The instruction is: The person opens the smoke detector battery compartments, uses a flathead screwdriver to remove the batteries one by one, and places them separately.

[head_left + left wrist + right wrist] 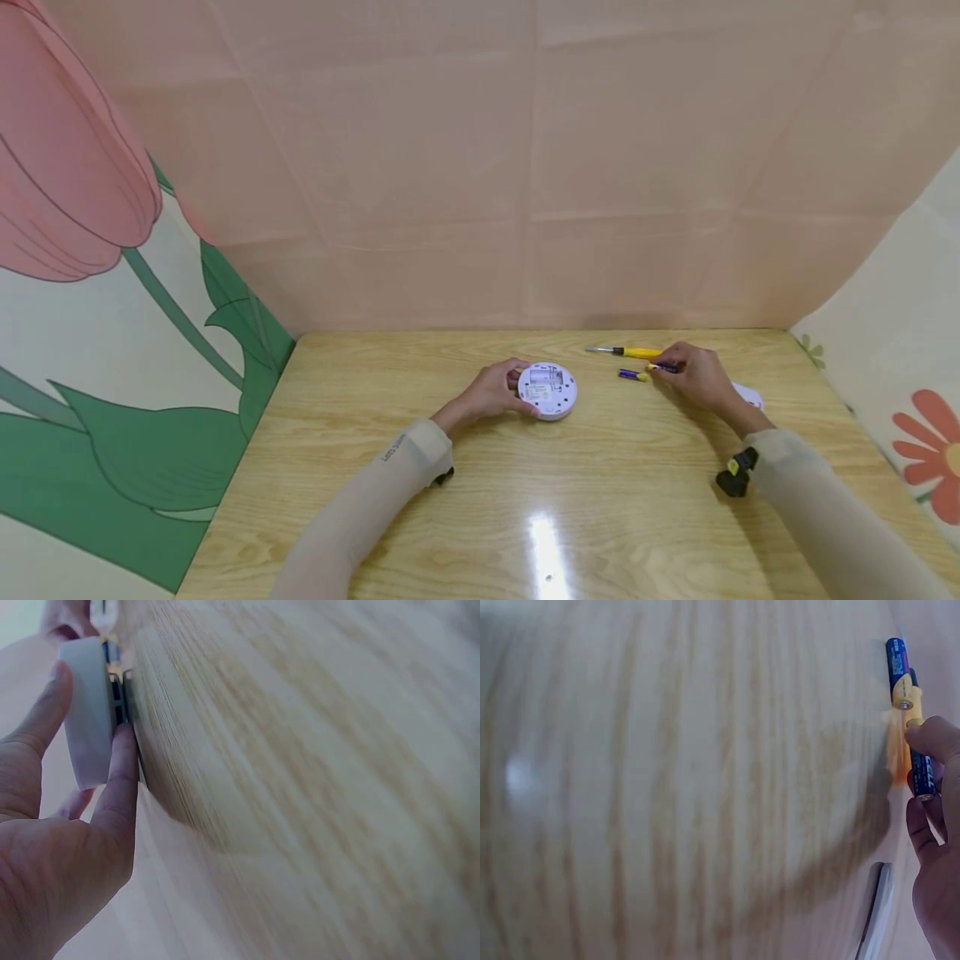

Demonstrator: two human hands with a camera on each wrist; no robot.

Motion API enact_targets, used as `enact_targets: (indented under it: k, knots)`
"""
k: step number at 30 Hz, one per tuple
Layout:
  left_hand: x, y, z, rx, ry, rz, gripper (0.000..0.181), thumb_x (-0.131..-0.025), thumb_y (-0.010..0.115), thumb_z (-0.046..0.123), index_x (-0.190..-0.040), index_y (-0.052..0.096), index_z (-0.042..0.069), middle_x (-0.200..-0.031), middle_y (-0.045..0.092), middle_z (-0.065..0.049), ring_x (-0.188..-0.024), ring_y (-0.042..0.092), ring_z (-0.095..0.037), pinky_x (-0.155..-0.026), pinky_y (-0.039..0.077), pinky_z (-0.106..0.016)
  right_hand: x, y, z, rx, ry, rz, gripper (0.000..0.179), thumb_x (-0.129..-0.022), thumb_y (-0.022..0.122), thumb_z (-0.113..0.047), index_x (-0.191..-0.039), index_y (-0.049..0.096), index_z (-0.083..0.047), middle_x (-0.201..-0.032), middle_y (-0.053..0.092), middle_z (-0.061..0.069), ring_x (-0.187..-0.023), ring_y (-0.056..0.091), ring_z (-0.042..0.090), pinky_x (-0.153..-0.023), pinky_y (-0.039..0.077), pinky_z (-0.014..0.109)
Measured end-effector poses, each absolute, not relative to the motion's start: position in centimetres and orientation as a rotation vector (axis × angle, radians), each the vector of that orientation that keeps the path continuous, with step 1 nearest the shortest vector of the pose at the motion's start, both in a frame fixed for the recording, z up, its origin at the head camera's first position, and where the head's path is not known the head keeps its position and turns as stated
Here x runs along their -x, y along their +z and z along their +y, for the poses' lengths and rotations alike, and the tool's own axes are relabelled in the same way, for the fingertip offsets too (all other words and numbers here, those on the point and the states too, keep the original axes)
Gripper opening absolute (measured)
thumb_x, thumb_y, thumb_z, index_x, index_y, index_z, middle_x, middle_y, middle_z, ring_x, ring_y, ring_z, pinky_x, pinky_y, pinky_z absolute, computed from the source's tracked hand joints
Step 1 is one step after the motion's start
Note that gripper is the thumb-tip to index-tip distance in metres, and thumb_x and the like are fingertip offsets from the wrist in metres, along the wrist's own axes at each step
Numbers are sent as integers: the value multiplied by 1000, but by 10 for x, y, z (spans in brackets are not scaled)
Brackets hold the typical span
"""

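Observation:
My left hand grips a round white device by its left side, thumb near the front and fingers behind. The device's underside faces up, showing an uncovered battery compartment with metal contacts and no battery visible inside. Off to the right, my right hand pinches a dark blue and yellow battery between thumb and fingers. A matching battery lies on the table just left of those fingertips. In the left wrist view, the device's pale side wall stands between thumb and fingers.
Behind the batteries lies a screwdriver with a yellow handle, its tip pointing left. A flat white piece sits by the right wrist, partly hidden by it. The wooden table meets a pinkish cloth backdrop at its far edge.

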State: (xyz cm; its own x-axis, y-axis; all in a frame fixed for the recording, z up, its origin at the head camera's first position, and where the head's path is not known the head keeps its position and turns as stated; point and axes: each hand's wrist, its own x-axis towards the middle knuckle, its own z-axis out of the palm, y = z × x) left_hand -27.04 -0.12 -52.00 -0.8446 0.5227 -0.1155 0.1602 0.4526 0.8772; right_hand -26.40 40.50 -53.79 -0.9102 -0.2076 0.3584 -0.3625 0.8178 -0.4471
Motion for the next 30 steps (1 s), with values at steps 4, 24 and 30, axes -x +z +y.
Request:
enact_targets:
  k: [4,24,30]
  knots:
    - [270,-520,-1,-581,1361,2334,89,-62,93,28,-140,51,14,-117,63,3,-105,60,-10,-92,50,-26,263,-541,408,-435,734,-2723,13,-80,81,-12,-93,78,-11,-85,67,1,-68,55,8,-56,45,21]
    - [269,-520,-1,-563,1363,2328,90,-61,93,27,-140,51,16,-116,64,5,-105,60,-10,-92,50,-26,262,-543,410,-442,675,-2742,20,-80,82,-16,-97,77,-8,-86,70,6,-68,57,13,-56,46,24]
    - [269,-519,-1,-566,1358,2333,89,-62,93,27,-139,52,16,-116,64,4,-105,60,-11,-93,50,-27,262,-542,412,-403,681,-2782,24,-81,81,-20,-101,76,-8,-89,70,6,-72,60,18,-58,47,24]
